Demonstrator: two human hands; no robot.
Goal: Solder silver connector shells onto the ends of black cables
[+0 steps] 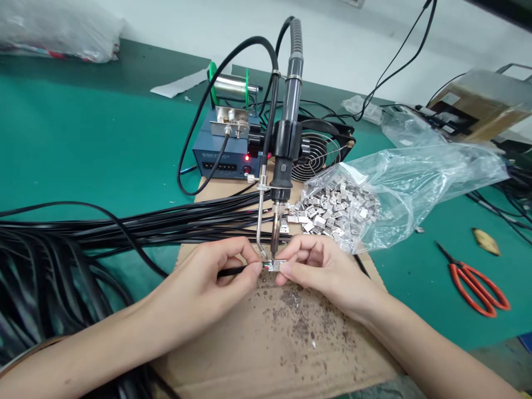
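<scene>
Centrally, hands [220, 271] [328, 269] hover over cardboard [233, 338] on a green table [83, 127], wall [195, 25] behind.

There are two hands [208, 277] [328, 266], one soldering iron [286, 138], one spool [230, 87]

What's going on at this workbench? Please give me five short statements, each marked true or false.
1. The left hand holds a black cable. True.
2. The right hand holds the red-handled cutters. False: it pinches a small metal plug; the cutters lie on the green table.
3. The soldering iron points upward. False: its tip points down at the plug.
4. A red light glows on the blue box. True.
5. The plastic bag is black. False: it is clear.
</scene>
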